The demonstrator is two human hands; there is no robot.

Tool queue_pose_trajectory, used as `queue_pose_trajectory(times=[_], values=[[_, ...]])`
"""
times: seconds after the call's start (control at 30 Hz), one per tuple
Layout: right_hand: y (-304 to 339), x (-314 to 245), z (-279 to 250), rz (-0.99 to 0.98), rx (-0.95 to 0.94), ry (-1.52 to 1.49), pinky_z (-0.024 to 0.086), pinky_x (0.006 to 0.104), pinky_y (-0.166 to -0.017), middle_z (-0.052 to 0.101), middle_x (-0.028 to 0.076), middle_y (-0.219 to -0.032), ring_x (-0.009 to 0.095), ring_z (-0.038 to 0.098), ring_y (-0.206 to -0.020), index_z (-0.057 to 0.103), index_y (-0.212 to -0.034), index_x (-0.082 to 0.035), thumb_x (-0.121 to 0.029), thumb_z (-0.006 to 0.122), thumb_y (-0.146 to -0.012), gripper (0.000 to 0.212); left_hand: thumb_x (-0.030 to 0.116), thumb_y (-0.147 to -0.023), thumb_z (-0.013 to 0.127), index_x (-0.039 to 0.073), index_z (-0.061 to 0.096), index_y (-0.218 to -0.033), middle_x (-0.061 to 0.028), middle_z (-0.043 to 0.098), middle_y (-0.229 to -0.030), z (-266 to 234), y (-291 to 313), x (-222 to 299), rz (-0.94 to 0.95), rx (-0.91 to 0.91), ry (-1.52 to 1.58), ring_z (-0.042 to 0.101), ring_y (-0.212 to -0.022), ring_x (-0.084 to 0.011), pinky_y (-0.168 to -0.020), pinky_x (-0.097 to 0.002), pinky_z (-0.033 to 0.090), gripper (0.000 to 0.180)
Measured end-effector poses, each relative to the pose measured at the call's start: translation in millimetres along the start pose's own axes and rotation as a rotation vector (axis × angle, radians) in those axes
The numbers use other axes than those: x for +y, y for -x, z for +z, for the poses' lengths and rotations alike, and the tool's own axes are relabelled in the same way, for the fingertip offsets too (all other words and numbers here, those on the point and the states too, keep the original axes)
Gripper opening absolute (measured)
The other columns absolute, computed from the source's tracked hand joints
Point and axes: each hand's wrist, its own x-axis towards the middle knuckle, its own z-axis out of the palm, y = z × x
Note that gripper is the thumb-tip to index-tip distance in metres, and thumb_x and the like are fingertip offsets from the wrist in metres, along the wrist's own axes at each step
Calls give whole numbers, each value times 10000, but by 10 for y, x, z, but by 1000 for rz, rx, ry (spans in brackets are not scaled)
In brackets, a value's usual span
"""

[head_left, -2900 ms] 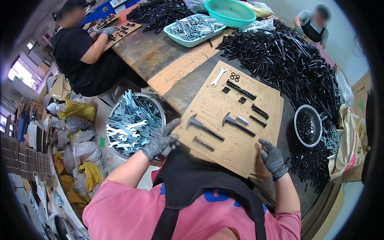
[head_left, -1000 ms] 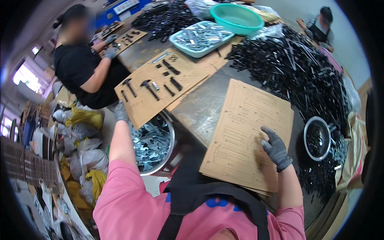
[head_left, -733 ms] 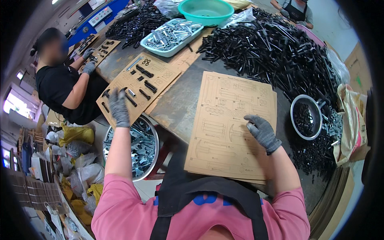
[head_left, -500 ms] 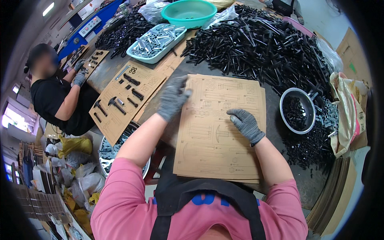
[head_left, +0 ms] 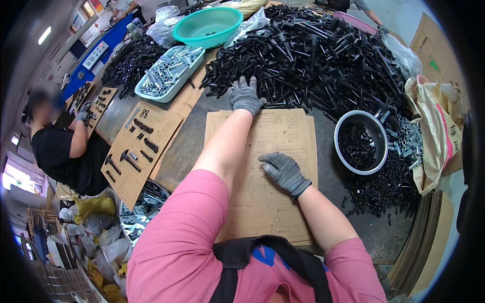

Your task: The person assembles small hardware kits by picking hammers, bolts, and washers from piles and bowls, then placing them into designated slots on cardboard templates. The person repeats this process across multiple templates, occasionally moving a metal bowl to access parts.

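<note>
In front of me lies a printed cardboard sheet [head_left: 237, 222] with line drawings of parts, on at least one more sheet. My left hand [head_left: 246, 96], in a grey knit glove, reaches across its top edge to the near edge of a large heap of black metal parts [head_left: 303, 55]. Its fingers are spread over the parts, with nothing visibly gripped. Over the right middle of the sheet rests my right hand [head_left: 286, 172], also gloved, with fingers loosely bent and nothing seen in them.
To the left, another cardboard sheet [head_left: 161, 121] bears black parts in rows. Behind stand a pale tray [head_left: 194, 65] of silver tubes and a green basin [head_left: 212, 26]. At right sits a metal bowl [head_left: 339, 156] of small black pieces. A co-worker [head_left: 55, 146] works at far left.
My left hand has moved from the sheet's upper left edge forward and right to the black heap. My right hand stays over the sheet. The view has shifted.
</note>
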Motion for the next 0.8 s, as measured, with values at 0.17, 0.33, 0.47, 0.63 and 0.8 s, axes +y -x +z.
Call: queue_pose_trajectory(times=[0.17, 0.33, 0.47, 0.63, 0.8], values=[[5, -42, -23, 52, -58, 17, 440, 378, -839, 605, 150, -976, 293, 570, -928, 598, -1041, -77, -210, 486, -837, 269, 416, -753, 585, 151, 351, -1329, -133, 434, -1244, 124, -119, -52, 114, 14, -166, 447, -1096, -309, -882, -451, 383, 676], [-3, -40, -25, 53, -49, -4, 445, 377, -826, 608, 149, -951, 288, 577, -907, 605, -1032, -83, -210, 493, -831, 263, 249, -793, 571, 208, 431, -1273, -161, 470, -1167, 83, -243, -320, 217, 26, 6, 517, -990, -336, -820, -430, 459, 502], [-3, -42, -16, 69, -46, 9, 452, 377, -812, 611, 149, -942, 293, 582, -894, 611, -1026, -82, -216, 499, -829, 263, 221, -814, 565, 168, 486, -1223, -168, 543, -1060, 159, -274, -455, 154, 17, 238, 564, -920, -333, -803, -402, 464, 420], [-3, -26, -3, 22, -4, 11, 455, 377, -806, 614, 150, -938, 296, 584, -893, 613, -1025, -81, -218, 505, -827, 263, 169, -821, 545, 127, 545, -1144, -150, 609, -853, 289, -262, -565, 21, 96, 662, 594, -805, -295, -764, -347, 470, 325], [4, -5, 19, 31, -17, 10, 450, 375, -816, 615, 147, -945, 296, 582, -900, 614, -1020, -75, -217, 503, -828, 263, 155, -843, 544, 160, 552, -1104, 9, 578, -761, 63, -228, -648, -291, -177, 1358, 512, -610, -82, -454, -236, 444, 261]])
